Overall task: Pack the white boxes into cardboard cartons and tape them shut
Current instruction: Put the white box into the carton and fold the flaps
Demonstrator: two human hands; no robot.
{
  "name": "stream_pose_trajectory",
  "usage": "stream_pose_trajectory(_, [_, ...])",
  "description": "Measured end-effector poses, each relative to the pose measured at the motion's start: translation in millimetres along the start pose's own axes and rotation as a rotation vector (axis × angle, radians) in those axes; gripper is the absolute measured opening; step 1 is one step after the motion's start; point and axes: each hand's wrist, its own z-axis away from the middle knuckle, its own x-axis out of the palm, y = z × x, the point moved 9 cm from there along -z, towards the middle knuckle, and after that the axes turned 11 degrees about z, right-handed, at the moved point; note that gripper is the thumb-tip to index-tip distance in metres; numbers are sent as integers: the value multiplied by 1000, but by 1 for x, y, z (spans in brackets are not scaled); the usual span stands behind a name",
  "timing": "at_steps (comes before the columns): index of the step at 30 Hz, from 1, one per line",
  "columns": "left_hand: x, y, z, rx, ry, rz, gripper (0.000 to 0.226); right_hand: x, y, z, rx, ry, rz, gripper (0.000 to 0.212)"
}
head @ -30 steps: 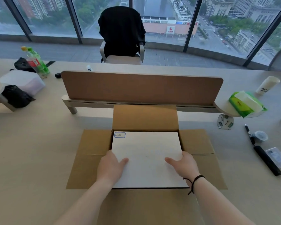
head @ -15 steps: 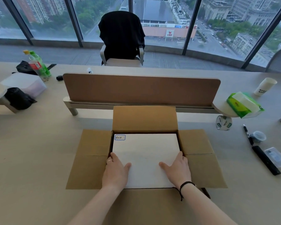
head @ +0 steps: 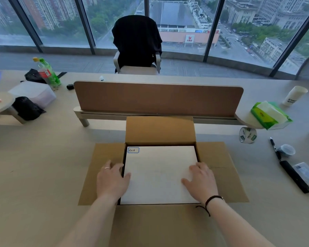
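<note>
Where tall windows curve around the room, a pale table (head: 34, 166) runs wide, with a brown divider panel (head: 157, 98) standing just beyond the work. Cardboard carton (head: 216, 157) sits on the table, all four flaps spread flat. White box (head: 159, 173) lies down inside it, labelled corner farthest from the grip. Left hand (head: 112, 180) rests on the box's left edge, fingers relaxed, thumb on top. Right hand (head: 202, 180) lies flat on its right side, fingers loosely spread. Tape roll (head: 247, 135) stands well off beyond the right hand, near a black pen (head: 275, 148).
</note>
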Motion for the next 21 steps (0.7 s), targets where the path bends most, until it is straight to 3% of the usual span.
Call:
stream_pose_trajectory(4, [-30, -40, -15, -179, 103, 105, 70, -9, 48, -10, 144, 21, 29, 76])
stream_pose_trajectory(9, [-47, -55, -15, -305, 126, 278, 77, -10, 117, -14, 422, -24, -185, 94])
stream_pose_trajectory(12, [-63, -34, -4, -253, 206, 245, 70, -11, 124, -14, 473, -56, -319, 96])
stream_pose_trajectory(15, [-77, 9, 11, -137, 254, 144, 66, -31, 115, -11, 445, 31, -232, 87])
stream_pose_trajectory(21, [-37, 96, 38, 121, 21, -108, 64, -90, 66, 9, 267, 224, -105, 60])
